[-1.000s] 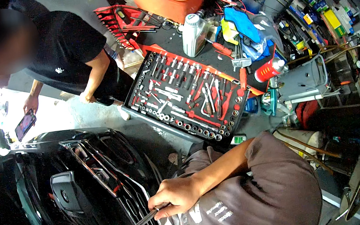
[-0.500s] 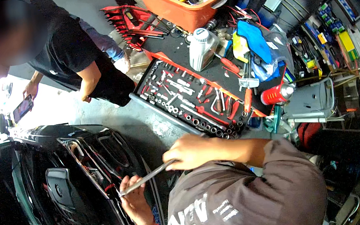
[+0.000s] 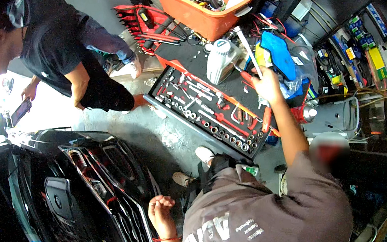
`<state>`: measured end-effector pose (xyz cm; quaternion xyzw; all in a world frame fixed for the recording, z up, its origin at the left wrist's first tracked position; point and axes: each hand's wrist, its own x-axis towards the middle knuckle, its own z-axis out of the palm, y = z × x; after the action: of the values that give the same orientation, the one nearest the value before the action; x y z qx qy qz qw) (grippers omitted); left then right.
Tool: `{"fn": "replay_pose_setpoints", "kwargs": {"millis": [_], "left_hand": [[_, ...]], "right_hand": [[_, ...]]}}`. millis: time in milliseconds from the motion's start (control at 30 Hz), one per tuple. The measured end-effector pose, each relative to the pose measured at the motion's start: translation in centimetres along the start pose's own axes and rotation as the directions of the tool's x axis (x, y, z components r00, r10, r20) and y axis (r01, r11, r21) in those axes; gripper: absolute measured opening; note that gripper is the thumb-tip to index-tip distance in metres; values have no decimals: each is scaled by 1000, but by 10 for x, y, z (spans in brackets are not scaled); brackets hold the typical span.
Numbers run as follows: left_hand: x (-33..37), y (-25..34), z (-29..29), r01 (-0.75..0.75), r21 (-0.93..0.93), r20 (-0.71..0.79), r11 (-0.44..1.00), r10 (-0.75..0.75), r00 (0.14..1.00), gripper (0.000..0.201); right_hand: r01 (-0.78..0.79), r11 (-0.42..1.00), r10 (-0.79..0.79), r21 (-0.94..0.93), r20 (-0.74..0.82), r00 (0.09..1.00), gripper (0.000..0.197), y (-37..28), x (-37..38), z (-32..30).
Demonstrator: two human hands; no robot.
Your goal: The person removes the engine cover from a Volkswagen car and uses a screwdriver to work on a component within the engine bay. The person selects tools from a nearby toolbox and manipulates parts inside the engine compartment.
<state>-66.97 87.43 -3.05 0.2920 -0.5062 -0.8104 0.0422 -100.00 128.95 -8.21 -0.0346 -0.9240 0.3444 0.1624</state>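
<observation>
In my right hand (image 3: 266, 86), raised over the tool cart at the right, is a long silver metal bar (image 3: 246, 47) with a short wider head at its far end. The fingers wrap round its lower part, and the bar points up toward the orange bin. Below it lies an open drawer (image 3: 156, 99) of sockets and hand tools. Down near the front of a black car (image 3: 78, 183), my left hand (image 3: 161, 211) is loosely closed, fingers curled in, and nothing shows in it. A red band circles that wrist.
On the cart stand a grey bottle (image 3: 222, 64), blue gloves (image 3: 275, 49) and a red can (image 3: 303, 114). Behind is an orange bin (image 3: 212, 14) of loose parts beside a red tool roll (image 3: 125, 20). A person (image 3: 57, 50) with a phone stands at far left. Shelves (image 3: 363, 47) line the right.
My right hand has swung the bar from beside the car up over the cart. My left hand has let go of the bar's other end. The other person has shifted slightly left.
</observation>
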Motion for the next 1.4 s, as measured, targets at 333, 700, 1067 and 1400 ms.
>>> {"fn": "replay_pose_setpoints", "kwargs": {"millis": [333, 700, 1067, 1400], "left_hand": [[-24, 9, 9, 98, 27, -128, 995, -94, 987, 22], [-24, 15, 11, 162, 132, -91, 978, -151, 984, 22], [-28, 23, -12, 134, 134, -39, 982, -129, 991, 19], [-53, 31, -43, 92, 143, -13, 985, -91, 996, 21]], "right_hand": [[-203, 979, 193, 24, 226, 955, 21, 17, 25, 25], [-418, 820, 384, 391, 164, 909, 21, -28, -207, 58], [-163, 985, 169, -60, 553, 816, 22, -33, -267, 62], [-200, 948, 252, -247, 202, 946, 35, -1, -217, 53]]}}
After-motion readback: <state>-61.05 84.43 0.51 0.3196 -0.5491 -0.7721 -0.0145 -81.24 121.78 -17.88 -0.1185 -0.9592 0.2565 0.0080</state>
